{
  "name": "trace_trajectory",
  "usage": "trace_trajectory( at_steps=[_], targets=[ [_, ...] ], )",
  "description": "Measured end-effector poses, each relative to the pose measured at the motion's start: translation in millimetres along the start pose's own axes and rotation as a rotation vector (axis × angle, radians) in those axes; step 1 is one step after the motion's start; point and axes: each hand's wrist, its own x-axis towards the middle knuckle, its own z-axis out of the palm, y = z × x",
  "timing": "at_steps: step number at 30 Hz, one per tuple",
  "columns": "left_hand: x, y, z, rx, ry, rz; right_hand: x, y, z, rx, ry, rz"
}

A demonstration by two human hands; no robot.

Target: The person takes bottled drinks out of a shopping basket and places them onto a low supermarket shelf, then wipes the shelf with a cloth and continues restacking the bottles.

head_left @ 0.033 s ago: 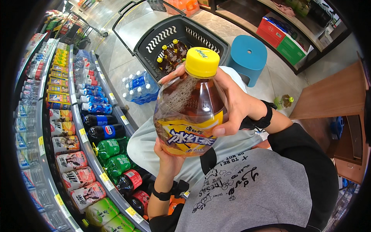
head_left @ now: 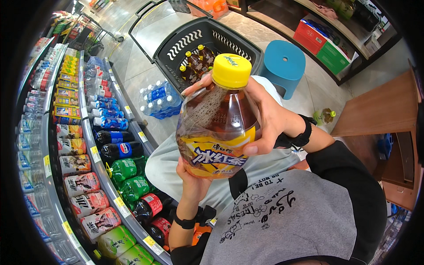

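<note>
Close in front of me is a large plastic bottle of dark brown tea (head_left: 216,119), yellow-capped, with a yellow and blue label and bubbles along its upper inside wall. It stands nearly upright, its cap toward the top of the view. My right hand (head_left: 269,119) is closed around its shoulder from the right, the thumb on the label's edge and fingertips showing at the far left side. From below, my left hand (head_left: 193,183) grips the lower left part; the bottle hides some of its fingers. Behind it, a black shopping basket (head_left: 170,48) holds several similar yellow-capped bottles (head_left: 190,59).
Left of me run shelves of drinks, with cola bottles (head_left: 115,151), green bottles (head_left: 134,187) and printed cartons or bottles (head_left: 81,183). A wrapped water pack (head_left: 160,99) sits beside the basket. A blue stool (head_left: 282,66) stands right of it, near a wooden cabinet (head_left: 380,110).
The bottle has shifted very slightly in my hands. Both hands keep their hold on it, and the surroundings stay the same.
</note>
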Motion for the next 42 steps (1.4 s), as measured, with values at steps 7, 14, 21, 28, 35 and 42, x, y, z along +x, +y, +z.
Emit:
trace_trajectory(
  at_steps=[7,14,21,28,35,42],
  targets=[
    [-7,25,-7,0.656,0.064,0.523,-6,18,33,-0.003,0.094,0.106],
    [-70,47,13,0.743,-0.070,0.727,-16,31,98,0.050,-0.034,0.208],
    [-144,10,-8,0.843,0.236,0.804,-26,36,156,0.166,-0.205,0.371],
    [-237,-47,16,1.217,0.863,0.729,-41,40,229,0.527,-0.482,0.515],
    [-304,-105,23,1.082,1.304,0.884,-66,14,299,0.592,-0.811,0.514],
    [-375,-143,60,0.121,1.209,1.093,-107,35,354,1.069,-1.373,0.658]
  ],
)
